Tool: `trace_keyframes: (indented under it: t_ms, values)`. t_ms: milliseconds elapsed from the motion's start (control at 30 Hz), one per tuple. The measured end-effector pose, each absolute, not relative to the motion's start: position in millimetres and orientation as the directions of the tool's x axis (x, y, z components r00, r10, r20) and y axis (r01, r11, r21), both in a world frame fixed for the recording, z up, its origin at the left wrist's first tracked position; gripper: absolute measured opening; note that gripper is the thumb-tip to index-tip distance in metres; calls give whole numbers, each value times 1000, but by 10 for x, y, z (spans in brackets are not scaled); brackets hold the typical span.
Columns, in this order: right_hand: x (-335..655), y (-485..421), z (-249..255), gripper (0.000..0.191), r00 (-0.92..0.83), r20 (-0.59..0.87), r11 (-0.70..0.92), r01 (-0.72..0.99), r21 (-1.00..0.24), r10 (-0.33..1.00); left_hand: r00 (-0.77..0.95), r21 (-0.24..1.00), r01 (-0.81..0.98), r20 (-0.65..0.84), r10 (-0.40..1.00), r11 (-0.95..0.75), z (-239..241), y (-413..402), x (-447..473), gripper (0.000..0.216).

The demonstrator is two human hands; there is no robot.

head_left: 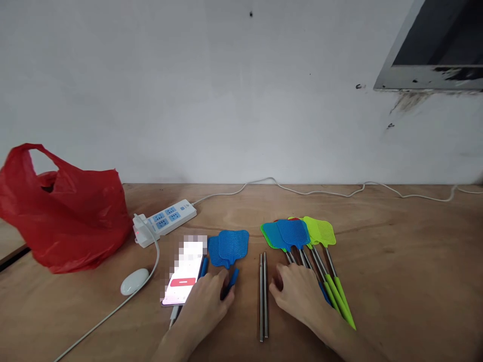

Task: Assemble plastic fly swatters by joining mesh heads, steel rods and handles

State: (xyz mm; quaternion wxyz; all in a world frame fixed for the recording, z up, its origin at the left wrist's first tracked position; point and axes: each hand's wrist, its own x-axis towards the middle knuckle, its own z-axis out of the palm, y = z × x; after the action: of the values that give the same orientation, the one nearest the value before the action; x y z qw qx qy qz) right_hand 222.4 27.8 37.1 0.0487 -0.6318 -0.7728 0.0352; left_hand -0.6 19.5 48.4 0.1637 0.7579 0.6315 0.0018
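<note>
My left hand (211, 296) is closed around a blue handle (233, 279), whose upper end sticks out past the fingers. Just beyond it lie two overlapping blue fly swatter heads (233, 245). Another blue handle (204, 266) shows between this hand and the phone. My right hand (296, 289) rests on the table with loosely curled fingers, the thumb apart from them; nothing shows in its grasp. Close to its left side, two thin metal rods (263, 296) lie side by side. Fly swatters with blue, green and yellow heads (320, 231) are fanned beyond and to the right, partly covered by this hand.
A lit phone (184, 271) lies left of my left hand, with a cable at its lower end. Farther left are a white power strip (175, 217), a white oval device (135, 281) and a red plastic bag (75, 216). A white cord (302, 192) runs along the wall.
</note>
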Motion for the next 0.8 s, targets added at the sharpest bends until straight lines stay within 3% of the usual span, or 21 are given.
trace_keyframes:
  t_ms: [400,800]
  values:
    - [2165,237,323,24,-264,67,272,937,-221,962,297,263,932,-161,941,-249,459,366,146,18]
    - [2135,352,344,17,-227,12,227,964,-138,974,334,328,900,-93,938,-288,394,399,181,16]
